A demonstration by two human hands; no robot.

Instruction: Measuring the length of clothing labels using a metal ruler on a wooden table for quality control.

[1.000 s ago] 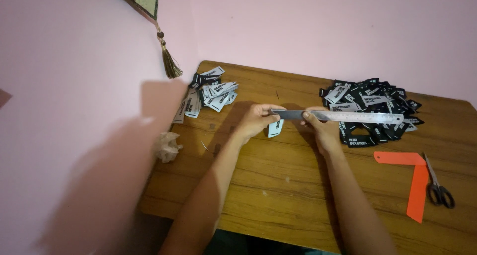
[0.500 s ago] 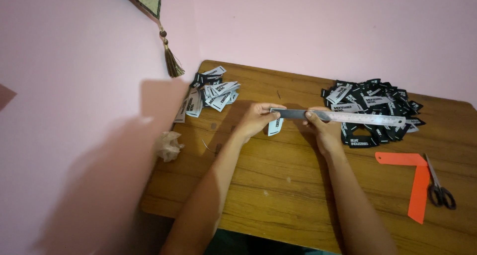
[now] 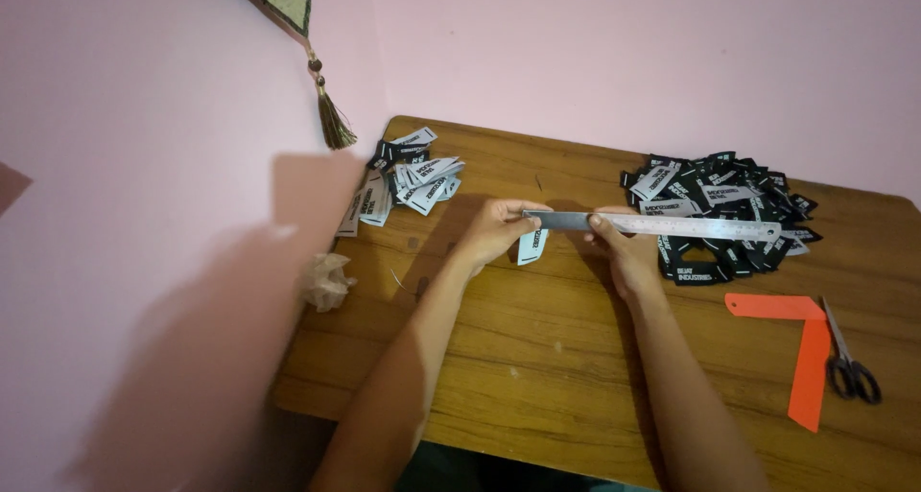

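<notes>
Dim, warm indoor light, soft shadows on the pink wall (image 3: 144, 262), slight wide-angle edge distortion.

Left hand (image 3: 499, 231) pinches a small label (image 3: 531, 246) against a metal ruler (image 3: 672, 226). Right hand (image 3: 628, 257) grips the ruler above the wooden table (image 3: 537, 377).

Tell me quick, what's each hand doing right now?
Left hand: closed, pinching a small white label against the end of the metal ruler.
Right hand: closed, its grip on the metal ruler, thumb on top.
</notes>
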